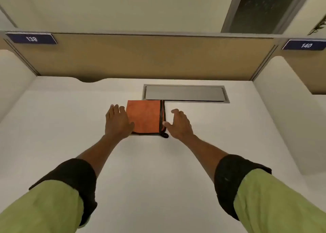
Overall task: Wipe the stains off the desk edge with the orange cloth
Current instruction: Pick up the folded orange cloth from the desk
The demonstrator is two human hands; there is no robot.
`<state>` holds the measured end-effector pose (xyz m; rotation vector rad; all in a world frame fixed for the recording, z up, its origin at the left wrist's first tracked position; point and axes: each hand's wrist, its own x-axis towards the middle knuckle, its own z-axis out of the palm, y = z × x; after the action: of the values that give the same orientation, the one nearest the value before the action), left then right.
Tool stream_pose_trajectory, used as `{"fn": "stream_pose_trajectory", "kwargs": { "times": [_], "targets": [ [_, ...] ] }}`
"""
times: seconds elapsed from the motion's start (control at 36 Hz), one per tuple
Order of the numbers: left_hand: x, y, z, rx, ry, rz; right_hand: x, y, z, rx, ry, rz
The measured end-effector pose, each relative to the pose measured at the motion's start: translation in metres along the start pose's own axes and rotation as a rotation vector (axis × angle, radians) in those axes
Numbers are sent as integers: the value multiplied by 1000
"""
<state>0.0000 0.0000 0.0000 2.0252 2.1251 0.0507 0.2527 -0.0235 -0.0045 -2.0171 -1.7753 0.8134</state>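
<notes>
A folded orange cloth with a dark trim and a small loop on its right side lies flat on the white desk, towards the back. My left hand rests palm down at the cloth's left edge, its thumb over the cloth's near left corner. My right hand hovers just to the right of the cloth, fingers spread, thumb touching the dark trim. Neither hand has the cloth lifted. The desk's near edge is out of view.
A grey metal cable flap is set into the desk right behind the cloth. A tan partition panel closes the back, white side dividers stand left and right. Blue number plates read 139 and 140.
</notes>
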Motion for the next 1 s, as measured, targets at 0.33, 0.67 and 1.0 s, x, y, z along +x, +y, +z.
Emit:
{"fn": "stream_pose_trajectory", "kwargs": {
  "times": [0.33, 0.67, 1.0],
  "targets": [
    [54, -3, 33, -243, -156, -129, 61, -25, 42, -5, -21, 184],
    [78, -4, 27, -806, -136, -531, 89, -39, 52, 351, 5, 496],
    [56, -17, 17, -1263, -234, -309, 47, -2, 6, 978, 110, 426]
  ]
}}
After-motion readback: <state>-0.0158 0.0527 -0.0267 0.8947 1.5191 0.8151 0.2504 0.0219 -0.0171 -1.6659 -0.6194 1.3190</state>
